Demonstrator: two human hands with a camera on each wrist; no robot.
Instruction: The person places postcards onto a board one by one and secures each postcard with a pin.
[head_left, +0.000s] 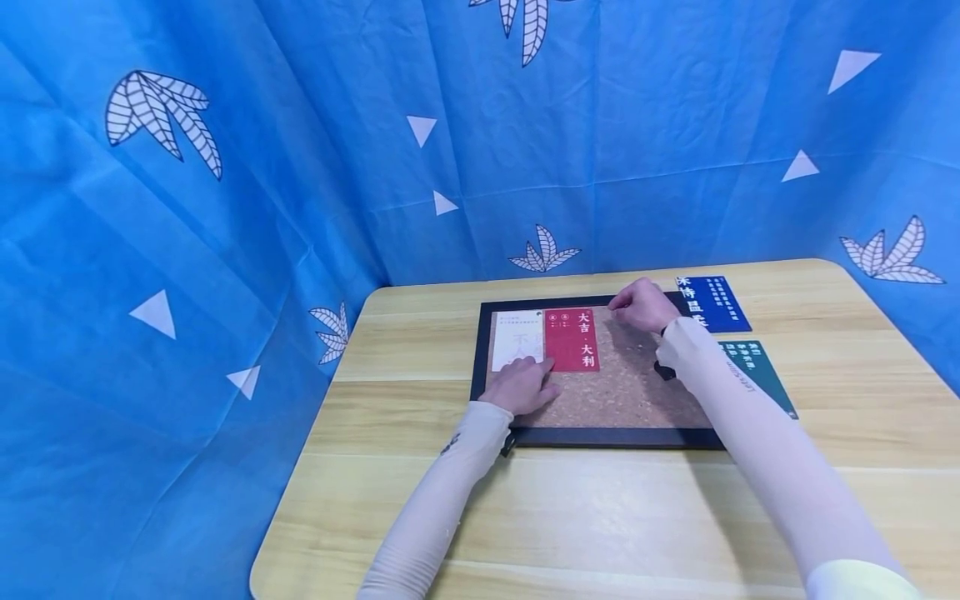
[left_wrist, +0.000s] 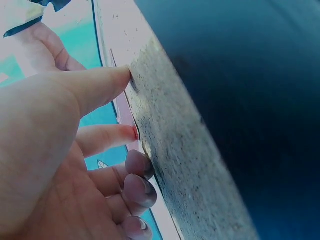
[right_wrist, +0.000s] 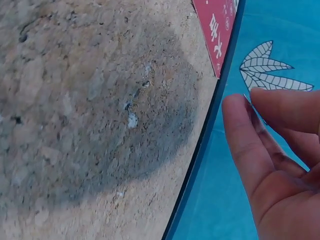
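Note:
A cork board in a black frame lies on the table. On its left half, a white card and a red card with white characters lie side by side. My left hand rests on the board, with straight index fingertip at the red card's lower left edge. In the left wrist view its thumb touches the cork and the other fingers bend loosely. My right hand is above the board's upper edge, right of the red card. Thumb and index finger pinch a tiny pin-like thing, mostly hidden.
A blue card and a green card lie on the table right of the board, partly behind my right hand and sleeve. A small dark dot shows at the white card's top right corner. A blue patterned curtain hangs behind the table.

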